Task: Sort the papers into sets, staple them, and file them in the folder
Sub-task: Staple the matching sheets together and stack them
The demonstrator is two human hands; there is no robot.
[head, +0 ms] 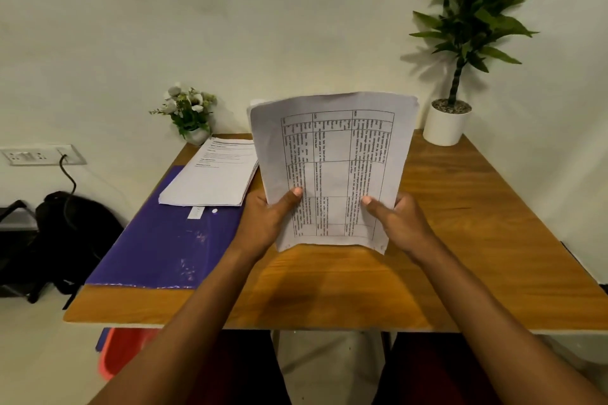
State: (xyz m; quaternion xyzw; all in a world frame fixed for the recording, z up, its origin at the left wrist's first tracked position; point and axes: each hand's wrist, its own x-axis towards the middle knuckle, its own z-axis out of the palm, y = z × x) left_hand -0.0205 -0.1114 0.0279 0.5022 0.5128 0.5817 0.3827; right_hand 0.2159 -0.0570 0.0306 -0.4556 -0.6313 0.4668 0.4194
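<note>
A set of printed papers with a table on its front page stands almost upright above the middle of the wooden table. My left hand grips its lower left edge, thumb on the front. My right hand grips its lower right edge the same way. To the left, a blue folder lies flat on the table. A second stack of papers rests on the folder's far end. No stapler is visible.
A small white pot of flowers stands at the table's back edge by the wall. A tall green plant in a white pot occupies the back right corner. A black bag and a wall socket are left of the table.
</note>
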